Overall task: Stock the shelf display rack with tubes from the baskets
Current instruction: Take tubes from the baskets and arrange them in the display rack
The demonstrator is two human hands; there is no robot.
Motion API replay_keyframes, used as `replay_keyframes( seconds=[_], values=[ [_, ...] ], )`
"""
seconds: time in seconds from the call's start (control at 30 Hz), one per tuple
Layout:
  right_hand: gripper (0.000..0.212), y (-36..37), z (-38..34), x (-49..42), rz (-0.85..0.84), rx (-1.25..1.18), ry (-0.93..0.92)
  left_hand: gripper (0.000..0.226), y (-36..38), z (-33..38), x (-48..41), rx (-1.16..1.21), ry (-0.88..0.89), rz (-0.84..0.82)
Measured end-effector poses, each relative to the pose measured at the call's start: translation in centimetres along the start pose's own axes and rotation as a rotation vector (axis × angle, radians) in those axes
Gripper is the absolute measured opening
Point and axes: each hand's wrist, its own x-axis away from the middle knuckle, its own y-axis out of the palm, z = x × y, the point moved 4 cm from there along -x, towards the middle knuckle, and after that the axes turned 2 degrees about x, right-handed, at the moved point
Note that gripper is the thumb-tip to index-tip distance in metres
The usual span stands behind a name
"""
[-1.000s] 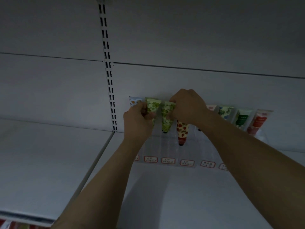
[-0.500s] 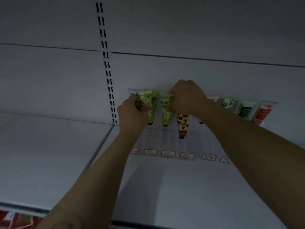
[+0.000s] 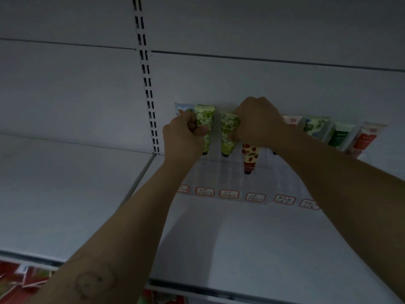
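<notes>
Restocking at the back of a dim white shelf (image 3: 241, 249): both my hands work the clear display rack (image 3: 219, 172). My left hand (image 3: 184, 137) has its fingers curled tight round a leaf-green tube (image 3: 205, 119), with the thumb laid across its front. My right hand (image 3: 258, 121) is bunched over the top of a second green tube (image 3: 229, 132) in the neighbouring slot, fingers closed on its upper end. I judge the high grip lets each cap be steered down into its narrow channel, in line with the price labels (image 3: 229, 193) along the rack's front edge. Both tubes stand cap down and flat crimped end up. Their long axes are close to upright, with the tops leaning back toward the rear panel. A strawberry tube (image 3: 249, 156) just right of them points the same way but sits lower in its slot. More tubes, among them a dark green tube (image 3: 339, 137), line the rack's right end. No baskets are in view.
</notes>
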Motion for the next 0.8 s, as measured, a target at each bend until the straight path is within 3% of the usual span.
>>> replay_keyframes(
  seconds=[0.3,0.4,0.5,0.6,0.63,0.73,0.8],
  values=[
    [0.040,-0.2,-0.5,-0.4,-0.119,0.045,-0.029,0.024,0.1,0.0,0.0,0.055,-0.023,-0.035],
    [0.031,-1.1,-0.8,0.1,-0.122,0.017,-0.029,0.023,0.1,0.1,0.1,0.060,-0.015,-0.032],
    [0.022,-4.1,-1.0,1.6,0.076,-0.011,-0.016,0.024,0.0,0.1,0.4,0.061,-0.010,-0.025],
    [0.014,-6.4,-2.6,6.9,0.467,-0.284,0.100,0.027,-0.2,0.2,0.6,0.074,0.029,-0.023],
    [0.008,-5.5,-3.6,8.5,0.477,-0.376,0.142,0.027,-0.4,0.2,0.6,0.077,0.027,-0.018],
    [0.012,0.6,-5.8,10.3,0.213,-0.589,0.268,0.031,-0.3,0.2,0.7,0.112,0.014,-0.010],
    [0.025,3.3,-5.4,9.7,0.191,-0.600,0.407,0.032,-0.3,0.3,0.9,0.131,0.008,-0.032]
  ],
)
